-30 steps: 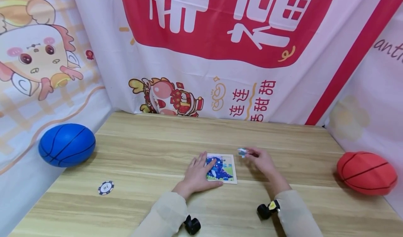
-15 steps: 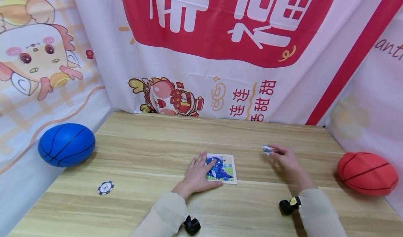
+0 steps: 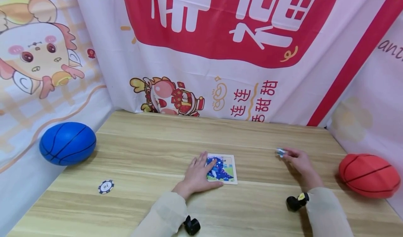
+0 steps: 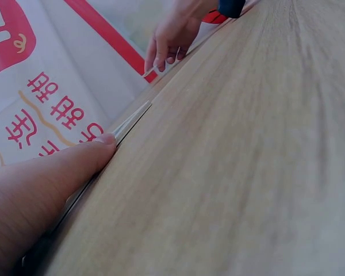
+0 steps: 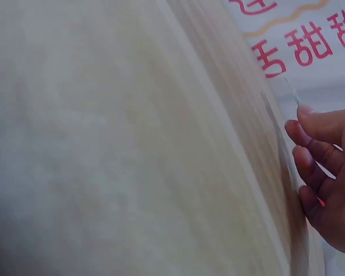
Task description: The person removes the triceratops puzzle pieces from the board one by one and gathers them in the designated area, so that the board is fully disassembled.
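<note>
A small square jigsaw puzzle (image 3: 235, 176) in a white frame lies on the table, its picture a blue dinosaur on green. My left hand (image 3: 198, 175) rests flat over its left side with fingers spread, covering part of the picture; in the left wrist view the thumb (image 4: 69, 175) lies along the frame's edge. To the right of the puzzle, my right hand (image 3: 300, 162) pinches a small blue-and-white puzzle piece (image 3: 280, 152) between thumb and fingertips. The right wrist view shows that piece (image 5: 292, 91) edge-on at the thumb tip, above the tabletop.
A blue ball (image 3: 67, 143) sits at the table's left edge and a red ball (image 3: 369, 175) at the right. A round chip marked 10 (image 3: 106, 187) lies at the front left. Printed cloth (image 3: 201, 65) hangs behind the wooden table (image 3: 151, 139).
My right hand has moved right with the puzzle piece, away from the framed puzzle, and the piece has turned slightly. The left hand has stayed in place on the puzzle.
</note>
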{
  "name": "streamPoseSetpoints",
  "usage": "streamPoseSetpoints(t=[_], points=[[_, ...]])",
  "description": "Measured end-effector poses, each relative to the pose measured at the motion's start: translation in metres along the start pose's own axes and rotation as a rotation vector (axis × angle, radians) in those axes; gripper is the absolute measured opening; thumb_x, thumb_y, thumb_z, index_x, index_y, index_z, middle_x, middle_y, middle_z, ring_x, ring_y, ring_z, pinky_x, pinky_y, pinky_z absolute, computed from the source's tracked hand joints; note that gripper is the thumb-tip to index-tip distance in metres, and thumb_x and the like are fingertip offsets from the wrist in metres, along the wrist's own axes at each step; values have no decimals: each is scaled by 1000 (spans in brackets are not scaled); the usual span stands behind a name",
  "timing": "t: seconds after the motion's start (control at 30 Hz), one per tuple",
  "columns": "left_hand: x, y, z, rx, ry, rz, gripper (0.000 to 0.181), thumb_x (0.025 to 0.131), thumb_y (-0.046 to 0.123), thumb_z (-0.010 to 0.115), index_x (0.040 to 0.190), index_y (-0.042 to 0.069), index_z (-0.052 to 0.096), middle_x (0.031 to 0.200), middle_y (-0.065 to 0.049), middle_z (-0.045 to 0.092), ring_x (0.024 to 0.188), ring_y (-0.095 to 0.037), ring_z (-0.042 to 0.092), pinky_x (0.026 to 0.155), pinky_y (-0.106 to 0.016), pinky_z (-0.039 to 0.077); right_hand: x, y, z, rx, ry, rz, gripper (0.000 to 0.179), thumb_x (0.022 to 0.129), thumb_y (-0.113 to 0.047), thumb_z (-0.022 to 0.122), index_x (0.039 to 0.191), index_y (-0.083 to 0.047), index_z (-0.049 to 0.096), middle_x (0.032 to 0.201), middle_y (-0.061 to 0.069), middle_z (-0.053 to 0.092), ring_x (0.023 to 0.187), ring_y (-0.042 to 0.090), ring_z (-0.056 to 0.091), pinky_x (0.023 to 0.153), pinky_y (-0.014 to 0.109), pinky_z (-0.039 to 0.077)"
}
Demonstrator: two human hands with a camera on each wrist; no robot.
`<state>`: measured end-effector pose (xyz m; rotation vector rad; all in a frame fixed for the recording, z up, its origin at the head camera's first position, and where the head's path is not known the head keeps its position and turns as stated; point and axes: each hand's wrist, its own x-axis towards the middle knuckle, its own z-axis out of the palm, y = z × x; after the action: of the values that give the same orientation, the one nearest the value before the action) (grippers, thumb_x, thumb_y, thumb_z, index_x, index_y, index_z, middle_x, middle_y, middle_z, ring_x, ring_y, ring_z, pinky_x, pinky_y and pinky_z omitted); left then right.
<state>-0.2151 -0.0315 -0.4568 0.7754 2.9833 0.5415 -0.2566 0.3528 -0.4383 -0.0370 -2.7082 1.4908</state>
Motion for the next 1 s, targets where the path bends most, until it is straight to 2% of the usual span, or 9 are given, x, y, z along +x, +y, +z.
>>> streamPoseSetpoints(t=[0.13,0.33,0.43,0.57,0.7,0.87,1.0], points=[[-1,0,0,7,2,5,89,67,76,37,136,21,28,142,-14,4,128,-25,1,101,-43,3,4,9,-2,-146,66,-88,32,82,-3,56,110,13,51,85,17,58,71,8,48,59,15,41],[-2,1,0,6,-1,4,88,67,76,37,136,21,29,142,-14,4,128,-25,1,101,-43,3,6,16,-3,-247,130,-130,31,79,-3,60,105,13,55,81,17,59,69,9,48,60,16,37],[-2,1,0,8,4,2,88,67,76,37,136,21,29,142,-14,5,128,-25,1,101,-43,3,8,16,-3,-272,126,-103,32,80,-4,59,107,11,54,83,18,58,73,17,47,64,22,37],[-2,1,0,10,7,1,88,67,76,37,136,21,28,142,-14,5,128,-25,1,101,-43,3,9,14,-3,-290,97,-83,31,82,-6,56,108,11,54,94,26,57,85,30,49,74,37,39],[-1,2,0,6,12,2,88,67,76,37,136,21,29,142,-14,5,128,-25,2,101,-43,3,8,12,-3,-291,66,-75,32,84,-8,54,109,12,52,101,29,54,91,35,47,80,45,37],[-1,2,0,8,11,2,88,67,75,38,135,21,29,142,-14,6,128,-25,2,101,-43,4,7,11,-3,-312,61,-75,33,83,-8,56,109,11,53,88,21,54,80,28,45,70,36,38],[-1,2,-1,7,6,-2,88,67,75,38,135,21,29,142,-14,6,128,-25,2,101,-43,4,6,10,-2,-322,71,-105,32,80,-8,59,106,10,55,80,13,53,74,23,44,63,28,36]])
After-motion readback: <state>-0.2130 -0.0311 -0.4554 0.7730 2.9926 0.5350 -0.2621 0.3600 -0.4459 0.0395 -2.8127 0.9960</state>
